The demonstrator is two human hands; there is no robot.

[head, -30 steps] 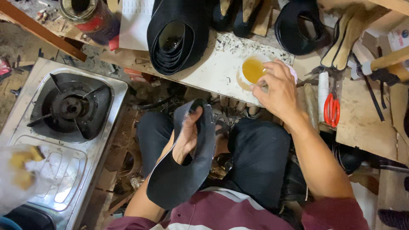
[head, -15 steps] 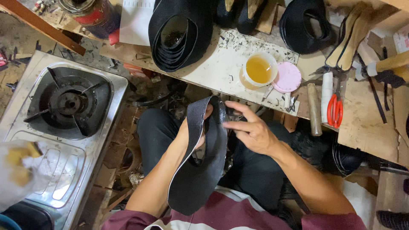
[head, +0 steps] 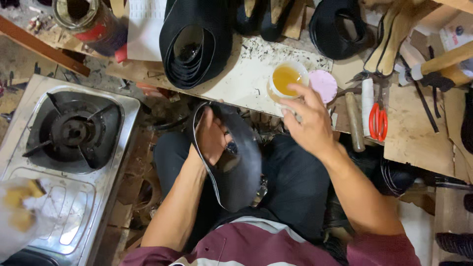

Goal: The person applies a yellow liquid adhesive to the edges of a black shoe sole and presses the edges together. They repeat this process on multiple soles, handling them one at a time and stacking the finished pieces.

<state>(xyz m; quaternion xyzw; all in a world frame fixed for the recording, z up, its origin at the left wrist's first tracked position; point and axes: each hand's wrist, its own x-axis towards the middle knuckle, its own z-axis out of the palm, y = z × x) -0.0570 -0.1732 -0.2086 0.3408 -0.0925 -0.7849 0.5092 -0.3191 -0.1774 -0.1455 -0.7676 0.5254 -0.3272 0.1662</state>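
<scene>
Rubber sole (head: 236, 167), black and curved, rests over the person's lap, the left hand (head: 213, 138) tucked inside its hollow with fingers curled against the inner face. It looks light, bendy and a little floppy, best held along its rim or cupped from within. The right hand (head: 308, 123) hangs above a small cup of amber liquid (head: 287, 79) on the worktop (head: 241, 83), fingers loosely spread, gripping nothing I can see.
</scene>
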